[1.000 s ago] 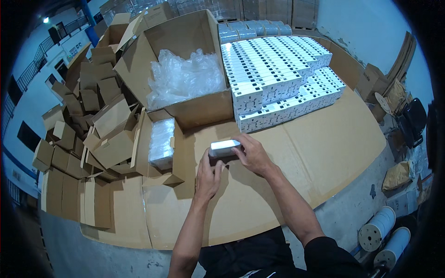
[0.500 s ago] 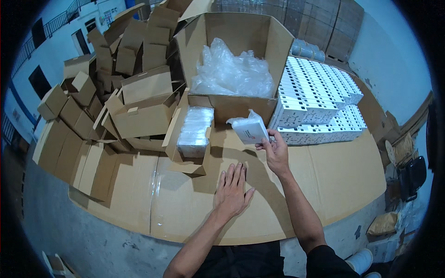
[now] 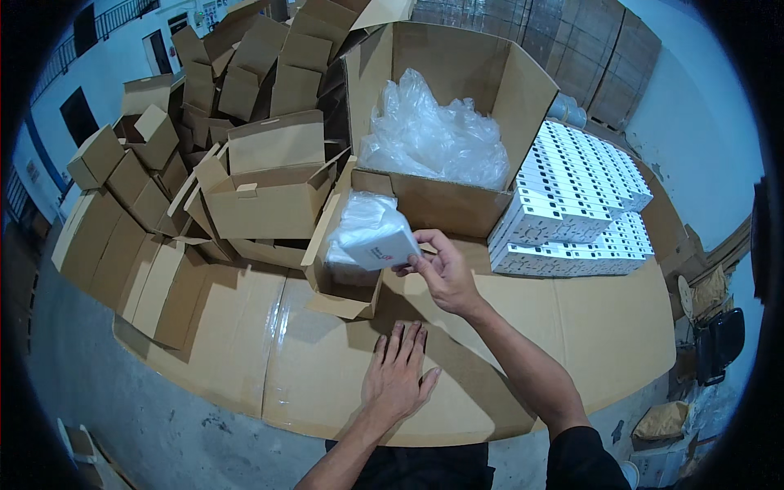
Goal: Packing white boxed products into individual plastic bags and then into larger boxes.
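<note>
1. A small white box [image 3: 377, 242], wrapped in clear film, is held tilted in the air just above a small open brown carton [image 3: 347, 273], which sits near the far edge of the cardboard-covered table [image 3: 572, 327], left of its middle.
2. The right hand [image 3: 441, 273] grips the white box by its right end, thumb and fingertips pinched closed on the corner, the arm reaching in from the near right.
3. The small open carton has its flaps folded outward, and more film-wrapped white packs show inside it beneath the held box.
4. The left hand [image 3: 398, 376] lies flat, palm down, on the table near its near edge, fingers straight and slightly spread, holding nothing.
5. Behind the small carton, at the far edge, stands a large open cardboard box [image 3: 490, 90] filled with crumpled clear plastic bags [image 3: 433, 139].
6. To the right of the large box, a stack of small white boxes [image 3: 580, 196] is ranged in neat rows toward the far right corner.
7. Off the table's left edge and far left corner, a heap of empty folded brown cartons [image 3: 204, 139] is piled up, several with their flaps open.
8. A grey concrete floor [image 3: 106, 384] shows beyond the near left corner.
</note>
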The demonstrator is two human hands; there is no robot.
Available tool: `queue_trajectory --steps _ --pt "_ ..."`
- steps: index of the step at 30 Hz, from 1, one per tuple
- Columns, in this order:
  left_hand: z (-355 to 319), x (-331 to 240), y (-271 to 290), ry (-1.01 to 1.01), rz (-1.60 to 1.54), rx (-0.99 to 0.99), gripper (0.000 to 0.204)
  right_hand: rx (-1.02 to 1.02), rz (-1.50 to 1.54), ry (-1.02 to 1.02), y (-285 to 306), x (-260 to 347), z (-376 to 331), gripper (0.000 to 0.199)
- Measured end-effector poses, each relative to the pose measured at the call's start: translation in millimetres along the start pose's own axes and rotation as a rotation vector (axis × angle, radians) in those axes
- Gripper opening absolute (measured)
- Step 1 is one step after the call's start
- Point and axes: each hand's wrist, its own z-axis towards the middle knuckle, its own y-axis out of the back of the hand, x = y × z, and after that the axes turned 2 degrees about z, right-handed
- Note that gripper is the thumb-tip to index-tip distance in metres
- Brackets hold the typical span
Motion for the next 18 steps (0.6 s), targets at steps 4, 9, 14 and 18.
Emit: queue_trajectory --steps 4,9,14,18 --pt "4 2 0 0.011 -0.027 0.015 0.073 0.06 -0.105 -0.036 -7 -1 5 0.024" --pt "5 2 0 0.029 -0.065 0.025 0.074 0.117 -0.618 0.144 -14 15 10 0.025" --pt "5 4 0 0.038 -0.071 0.03 0.075 0.163 -0.804 0.289 -30 26 18 0.026" --pt "4 2 0 0.051 -0.071 0.036 0.075 0.179 -0.89 0.235 -34 31 20 0.024"
